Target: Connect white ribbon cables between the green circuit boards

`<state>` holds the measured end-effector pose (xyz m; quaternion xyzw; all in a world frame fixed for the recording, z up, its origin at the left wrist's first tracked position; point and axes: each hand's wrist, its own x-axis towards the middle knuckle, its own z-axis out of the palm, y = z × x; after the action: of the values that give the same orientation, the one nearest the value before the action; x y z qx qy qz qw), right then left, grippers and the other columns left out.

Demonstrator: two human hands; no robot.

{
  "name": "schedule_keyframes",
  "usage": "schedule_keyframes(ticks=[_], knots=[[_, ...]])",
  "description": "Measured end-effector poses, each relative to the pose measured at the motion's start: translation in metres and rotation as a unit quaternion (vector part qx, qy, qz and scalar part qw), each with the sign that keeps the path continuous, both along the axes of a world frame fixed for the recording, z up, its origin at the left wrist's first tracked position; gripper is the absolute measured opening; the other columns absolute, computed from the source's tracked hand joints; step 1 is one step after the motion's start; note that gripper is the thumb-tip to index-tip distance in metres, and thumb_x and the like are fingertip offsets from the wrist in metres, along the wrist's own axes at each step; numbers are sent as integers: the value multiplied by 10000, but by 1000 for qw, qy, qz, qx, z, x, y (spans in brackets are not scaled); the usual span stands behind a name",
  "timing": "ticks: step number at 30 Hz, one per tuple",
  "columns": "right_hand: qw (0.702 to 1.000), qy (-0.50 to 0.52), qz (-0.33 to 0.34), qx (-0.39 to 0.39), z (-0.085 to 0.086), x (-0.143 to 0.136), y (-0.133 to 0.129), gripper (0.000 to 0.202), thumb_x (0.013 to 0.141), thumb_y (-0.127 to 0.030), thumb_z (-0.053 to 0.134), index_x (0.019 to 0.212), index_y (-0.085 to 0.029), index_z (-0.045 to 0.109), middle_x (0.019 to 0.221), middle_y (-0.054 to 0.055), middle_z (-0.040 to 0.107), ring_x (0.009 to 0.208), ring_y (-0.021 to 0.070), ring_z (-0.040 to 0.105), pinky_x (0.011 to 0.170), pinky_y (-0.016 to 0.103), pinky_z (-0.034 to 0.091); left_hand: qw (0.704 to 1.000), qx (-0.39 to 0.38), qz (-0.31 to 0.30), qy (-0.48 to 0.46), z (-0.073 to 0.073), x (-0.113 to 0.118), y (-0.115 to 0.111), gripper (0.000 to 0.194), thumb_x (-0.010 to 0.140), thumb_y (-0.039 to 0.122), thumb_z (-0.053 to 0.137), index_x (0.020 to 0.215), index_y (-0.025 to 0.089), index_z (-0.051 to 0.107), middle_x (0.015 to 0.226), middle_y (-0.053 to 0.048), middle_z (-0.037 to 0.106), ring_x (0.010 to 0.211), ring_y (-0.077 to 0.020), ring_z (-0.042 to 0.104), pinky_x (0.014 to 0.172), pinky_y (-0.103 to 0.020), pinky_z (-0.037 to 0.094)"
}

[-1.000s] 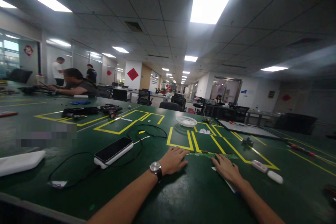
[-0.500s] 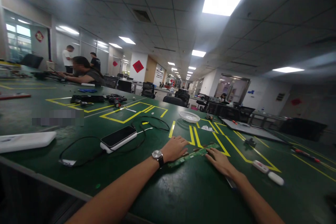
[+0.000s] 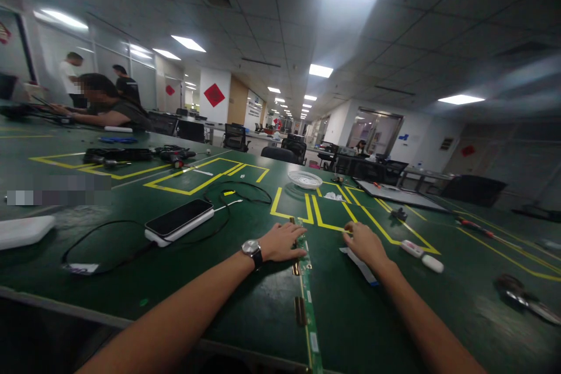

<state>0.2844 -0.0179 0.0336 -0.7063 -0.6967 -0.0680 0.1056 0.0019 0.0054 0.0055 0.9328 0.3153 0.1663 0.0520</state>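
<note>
A long, narrow green circuit board [image 3: 310,298] lies on the green table, its length running toward the near edge. My left hand [image 3: 283,242], with a watch [image 3: 251,248] on the wrist, rests on the far part of the board, fingers spread over it. To the right of the board is my right hand [image 3: 362,241], its fingers curled; whether anything small is between them cannot be made out. Just below that hand lies a white strip with a blue end [image 3: 360,266].
A phone on a white block [image 3: 179,222] with a black cable is on the left. Farther back stand a white basket [image 3: 305,180] and black tools [image 3: 175,155]. White pieces [image 3: 421,256] and a metal tool [image 3: 523,298] lie right. A person [image 3: 109,105] sits at the far left.
The board has turned from lying slantwise between both hands to pointing toward the near edge. My right hand has come off it, and its fingers have curled. The view has shifted right.
</note>
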Motion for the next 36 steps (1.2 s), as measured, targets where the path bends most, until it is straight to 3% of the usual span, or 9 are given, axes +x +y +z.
schedule_keyframes(ticks=[2,5,8,12,15,23,36], knots=[[999,-8,-42,-24,-2,20,0,377,908,-363,472,1107,-114,674,1127,200,662,1039,328,618,879,422,457,1000,-9,-1,7,0,-1,1,657,929,610,445,1449,212,384,1466,-123,459,1325,-311,425,1012,-452,356],[999,2,-10,-48,-6,30,-2,336,887,-341,506,1065,-128,695,1098,168,671,1024,294,626,864,366,455,1000,-21,-4,20,-1,-2,3,699,935,655,386,1457,191,376,1502,-140,414,1360,-307,391,1040,-466,325],[997,21,62,-51,-10,18,-4,288,893,-330,515,1062,-178,692,1080,100,675,1028,231,618,865,299,447,999,-34,-7,32,-2,-3,3,752,921,713,338,1470,200,362,1534,-153,363,1388,-314,355,1060,-480,295],[977,90,194,-27,-14,-9,-4,214,881,-296,529,977,-190,688,1013,64,673,959,210,611,850,312,445,998,-37,-17,46,-2,-4,4,806,892,751,355,1482,202,350,1551,-169,323,1404,-339,324,1073,-501,271],[964,115,238,-16,-16,-27,-6,126,842,-249,575,897,-199,677,970,42,671,943,205,601,844,315,432,998,-31,-14,45,-4,-3,5,814,885,747,385,1480,194,353,1551,-171,322,1401,-345,324,1070,-506,274],[958,119,260,-2,-15,-52,-14,73,827,-243,626,866,-205,676,912,34,665,899,201,590,795,299,422,999,-32,-11,38,-6,-2,6,816,878,754,389,1486,211,345,1552,-164,323,1404,-349,317,1076,-514,266],[949,129,289,13,-19,-60,-16,70,851,-237,620,893,-203,665,904,40,679,888,202,592,799,314,442,999,-37,-18,29,-9,-1,7,796,890,729,398,1501,228,304,1551,-153,332,1406,-346,311,1081,-513,245]])
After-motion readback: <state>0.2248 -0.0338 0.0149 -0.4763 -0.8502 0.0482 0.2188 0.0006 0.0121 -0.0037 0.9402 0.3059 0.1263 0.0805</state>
